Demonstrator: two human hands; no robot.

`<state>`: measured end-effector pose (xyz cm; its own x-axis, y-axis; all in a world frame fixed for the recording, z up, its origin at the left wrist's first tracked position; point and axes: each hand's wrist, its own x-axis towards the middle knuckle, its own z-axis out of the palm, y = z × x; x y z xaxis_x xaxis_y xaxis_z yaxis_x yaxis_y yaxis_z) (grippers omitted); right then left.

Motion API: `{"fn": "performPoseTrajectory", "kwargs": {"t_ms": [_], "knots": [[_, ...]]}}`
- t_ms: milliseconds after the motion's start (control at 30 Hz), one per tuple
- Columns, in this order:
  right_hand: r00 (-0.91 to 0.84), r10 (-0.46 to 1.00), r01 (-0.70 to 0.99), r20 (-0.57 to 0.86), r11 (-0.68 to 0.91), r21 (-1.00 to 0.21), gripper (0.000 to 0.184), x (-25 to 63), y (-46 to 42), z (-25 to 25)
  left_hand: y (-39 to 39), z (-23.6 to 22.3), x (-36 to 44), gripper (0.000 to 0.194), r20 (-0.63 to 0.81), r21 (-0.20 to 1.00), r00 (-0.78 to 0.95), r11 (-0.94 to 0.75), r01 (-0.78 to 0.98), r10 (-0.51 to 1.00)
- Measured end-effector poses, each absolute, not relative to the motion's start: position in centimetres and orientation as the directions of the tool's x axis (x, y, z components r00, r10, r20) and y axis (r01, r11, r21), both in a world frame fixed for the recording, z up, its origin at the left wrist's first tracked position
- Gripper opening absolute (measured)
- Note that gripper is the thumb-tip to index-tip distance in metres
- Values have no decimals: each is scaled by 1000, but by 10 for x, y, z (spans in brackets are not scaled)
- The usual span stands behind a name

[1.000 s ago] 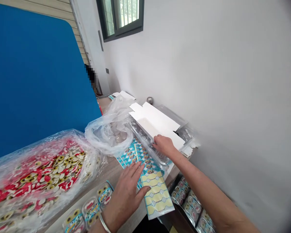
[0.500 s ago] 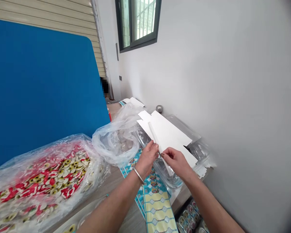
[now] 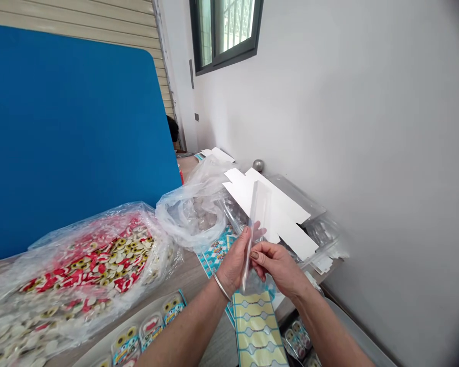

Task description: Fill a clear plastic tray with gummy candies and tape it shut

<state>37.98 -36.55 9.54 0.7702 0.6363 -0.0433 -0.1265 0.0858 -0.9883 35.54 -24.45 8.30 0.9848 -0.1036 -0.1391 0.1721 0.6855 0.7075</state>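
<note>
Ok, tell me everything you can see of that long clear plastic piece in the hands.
The long clear plastic piece is narrow, straight-edged and see-through, with glossy edges; it looks thin and stiff. It stands on a slant, far end up, in front of the flat white card pieces. The left hand has its grip around the lower part, fingertips showing behind it; the right hand touches its right side. Whether it is folded, I cannot tell.

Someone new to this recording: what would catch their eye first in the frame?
Probably the big blue panel filling the upper left. Below it, a clear plastic bag shows a jumble of red, white and yellowish pieces. Then the two hands, left and right, holding a clear plastic piece near the center.
</note>
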Motion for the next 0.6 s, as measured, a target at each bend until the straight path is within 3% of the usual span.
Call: {"fn": "performPoseTrajectory", "kwargs": {"t_ms": [400, 600], "knots": [[737, 674, -70, -46, 9, -997, 29, 375, -358, 102, -242, 85, 347, 64, -122, 711, 988, 686, 156, -98], [884, 466, 120, 49, -125, -985, 16, 376, -352, 105, -251, 88, 353, 56, -68, 741, 990, 670, -34, 125]]}}
